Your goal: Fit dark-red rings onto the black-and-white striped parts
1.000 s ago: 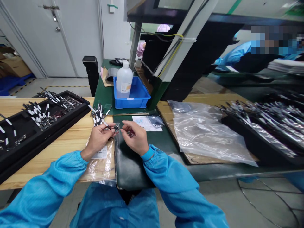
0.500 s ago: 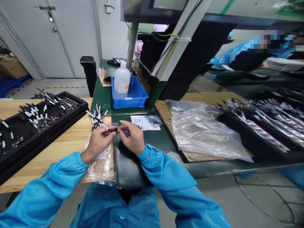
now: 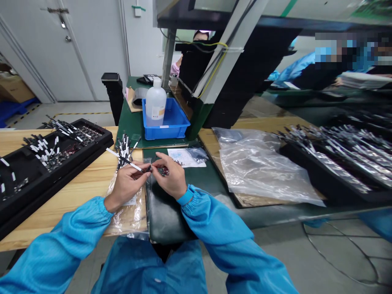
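My left hand (image 3: pixel 126 187) pinches a thin black-and-white strip cable (image 3: pixel 125 160), which runs up and to the left from my fingertips. Its near end meets a tiny dark circuit board (image 3: pixel 149 168) between my hands. My right hand (image 3: pixel 170 176) holds that board from the other side with its fingertips. A small dark, reddish part (image 3: pixel 165 171) shows by my right fingers, partly hidden. A bundle of similar strips (image 3: pixel 124 147) stands just beyond my left hand, above a clear plastic bag (image 3: pixel 128 212).
Black foam trays of boards and strips lie left (image 3: pixel 61 153) and right (image 3: pixel 330 171). Ahead stand a blue plastic bin (image 3: pixel 165 122) and a white bottle (image 3: pixel 156 104). A crumpled clear bag (image 3: pixel 263 171) lies right, and a co-worker's blue sleeve (image 3: pixel 294 69) shows beyond.
My fingertips have closed in around the tiny board, and my hands sit nearer together. The whole scene has shifted slightly left in view.
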Available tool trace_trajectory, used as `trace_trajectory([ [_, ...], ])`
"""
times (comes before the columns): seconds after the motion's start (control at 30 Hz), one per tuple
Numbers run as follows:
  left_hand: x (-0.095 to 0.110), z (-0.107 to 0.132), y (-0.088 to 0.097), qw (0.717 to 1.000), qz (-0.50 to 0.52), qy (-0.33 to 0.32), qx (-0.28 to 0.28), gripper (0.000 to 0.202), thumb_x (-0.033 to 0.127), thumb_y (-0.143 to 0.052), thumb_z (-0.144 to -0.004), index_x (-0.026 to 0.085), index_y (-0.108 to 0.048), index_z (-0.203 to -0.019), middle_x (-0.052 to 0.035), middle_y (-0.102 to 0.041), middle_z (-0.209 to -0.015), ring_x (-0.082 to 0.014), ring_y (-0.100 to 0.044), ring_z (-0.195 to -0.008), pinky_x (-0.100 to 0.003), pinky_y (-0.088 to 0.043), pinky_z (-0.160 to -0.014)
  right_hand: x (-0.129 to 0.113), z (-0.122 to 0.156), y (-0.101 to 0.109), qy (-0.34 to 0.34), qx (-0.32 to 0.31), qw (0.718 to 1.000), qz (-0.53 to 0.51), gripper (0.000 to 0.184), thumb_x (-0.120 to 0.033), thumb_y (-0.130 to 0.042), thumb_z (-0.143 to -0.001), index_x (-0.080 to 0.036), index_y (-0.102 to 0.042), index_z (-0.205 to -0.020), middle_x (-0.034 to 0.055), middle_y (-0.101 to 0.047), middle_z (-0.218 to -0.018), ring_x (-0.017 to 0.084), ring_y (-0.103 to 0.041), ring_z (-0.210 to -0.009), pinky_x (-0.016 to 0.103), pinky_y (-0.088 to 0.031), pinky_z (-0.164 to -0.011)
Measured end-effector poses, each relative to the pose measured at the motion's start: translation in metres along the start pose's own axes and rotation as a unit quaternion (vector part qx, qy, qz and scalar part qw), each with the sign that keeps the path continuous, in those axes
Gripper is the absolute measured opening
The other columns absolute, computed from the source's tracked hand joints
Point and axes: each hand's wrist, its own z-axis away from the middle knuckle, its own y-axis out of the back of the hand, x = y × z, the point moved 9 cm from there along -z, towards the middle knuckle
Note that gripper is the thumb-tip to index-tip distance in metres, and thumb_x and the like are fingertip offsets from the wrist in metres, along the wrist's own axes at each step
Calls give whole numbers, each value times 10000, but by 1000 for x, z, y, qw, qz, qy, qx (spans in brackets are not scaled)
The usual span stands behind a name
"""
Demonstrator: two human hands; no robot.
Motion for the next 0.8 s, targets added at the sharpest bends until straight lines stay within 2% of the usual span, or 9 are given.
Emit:
trace_trajectory([
  [0.17, -1, 0, 0, 1000, -3, 5, 4, 242, 253, -769, -769, 229, -808, -1007, -80, -774, -991, -252, -700, -980, -396, -559, -920, 2, 2, -4, 5, -13, 1000, 12, 448, -180, -575, -920, -232, -502, -1358, 36, -738, -878, 190, -716, -838, 357, -597, -845],
  [0.43, 2, 0, -1, 1000, -1, -7, -1, 226, 232, -759, -783, 241, -813, -1003, -74, -775, -1004, -250, -695, -994, -394, -556, -925, 1, 4, -6, 20, -12, 999, 37, 362, -161, -565, -907, -236, -551, -1261, 39, -718, -863, 198, -711, -845, 359, -597, -831],
  [0.63, -4, 0, -2, 1000, 2, -10, -13, 242, 239, -753, -800, 241, -806, -1036, -78, -770, -1011, -241, -689, -999, -388, -553, -924, -1, 4, -5, 48, -2, 998, 47, 313, -147, -561, -902, -230, -560, -1204, 38, -710, -856, 195, -705, -818, 342, -591, -793],
  [0.8, -6, -3, 1, 999, 16, 29, 2, 233, 265, -746, -808, 214, -805, -1027, -92, -774, -1033, -244, -710, -978, -389, -572, -909, -8, 1, -3, 75, 3, 995, 58, 311, -149, -582, -922, -234, -569, -1221, 49, -730, -868, 209, -704, -814, 354, -584, -781],
])
